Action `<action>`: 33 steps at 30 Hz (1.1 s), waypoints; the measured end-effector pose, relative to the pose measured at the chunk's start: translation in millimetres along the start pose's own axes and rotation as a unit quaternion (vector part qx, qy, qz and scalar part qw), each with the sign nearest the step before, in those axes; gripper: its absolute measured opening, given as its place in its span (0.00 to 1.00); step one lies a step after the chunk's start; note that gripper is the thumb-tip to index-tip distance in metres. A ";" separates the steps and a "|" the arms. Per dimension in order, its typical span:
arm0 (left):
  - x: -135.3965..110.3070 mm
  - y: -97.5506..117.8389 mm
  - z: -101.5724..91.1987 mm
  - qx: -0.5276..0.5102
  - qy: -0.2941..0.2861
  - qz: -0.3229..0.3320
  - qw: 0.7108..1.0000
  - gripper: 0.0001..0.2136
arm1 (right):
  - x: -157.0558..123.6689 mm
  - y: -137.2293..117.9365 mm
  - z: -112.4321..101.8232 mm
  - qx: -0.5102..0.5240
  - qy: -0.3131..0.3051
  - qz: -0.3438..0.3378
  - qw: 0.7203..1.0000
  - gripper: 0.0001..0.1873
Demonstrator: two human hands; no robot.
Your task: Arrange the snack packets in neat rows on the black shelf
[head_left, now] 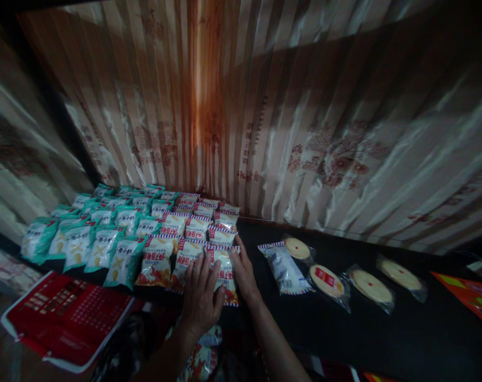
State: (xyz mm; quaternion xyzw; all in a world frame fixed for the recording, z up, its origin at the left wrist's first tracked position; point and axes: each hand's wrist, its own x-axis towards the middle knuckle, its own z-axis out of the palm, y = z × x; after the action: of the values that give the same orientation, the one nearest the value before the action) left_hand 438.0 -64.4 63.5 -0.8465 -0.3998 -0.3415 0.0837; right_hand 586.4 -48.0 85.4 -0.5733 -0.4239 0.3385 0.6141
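Rows of small snack packets lie on a dark shelf. Teal packets (101,233) fill the left side, red and white packets (193,225) the middle. My left hand (201,294) lies flat with fingers spread on the nearest red and white packet (225,273). My right hand (244,273) rests against that packet's right edge, fingers stretched forward. Neither hand grips anything.
To the right lie a face-down packet (284,270) and several clear-wrapped round cakes (370,286). A red printed bag (66,313) sits low at the left, an orange packet (471,294) at the far right. More packets (201,355) show below my arms. Pleated patterned fabric (264,116) hangs behind.
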 end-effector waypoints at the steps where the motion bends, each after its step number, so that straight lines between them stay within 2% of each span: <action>1: 0.0 -0.2 0.0 0.001 -0.004 -0.001 1.000 0.25 | 0.6 1.0 0.9 -0.002 -0.001 0.003 1.000 0.34; 10: -0.2 -0.3 0.7 0.000 -0.009 0.000 1.000 0.26 | -0.2 2.7 3.7 -0.016 0.016 0.000 1.000 0.35; 16: 0.5 -0.3 0.0 -0.001 -0.010 0.000 1.000 0.26 | -1.5 1.8 4.9 -0.030 0.005 0.016 0.999 0.36; 27: -0.6 -0.9 0.5 -0.014 0.019 0.004 1.000 0.28 | -10.2 7.0 0.3 -0.019 0.020 0.031 0.999 0.36; 33: 0.7 -0.2 -1.0 -0.011 0.016 0.005 1.000 0.27 | -13.5 11.8 2.4 -0.050 0.027 0.005 0.998 0.36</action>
State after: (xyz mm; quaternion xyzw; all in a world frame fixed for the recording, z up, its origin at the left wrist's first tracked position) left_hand 437.6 -64.2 64.7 -0.8438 -0.3901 -0.3592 0.0826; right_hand 579.4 -57.8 71.9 -0.6143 -0.4206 0.3045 0.5941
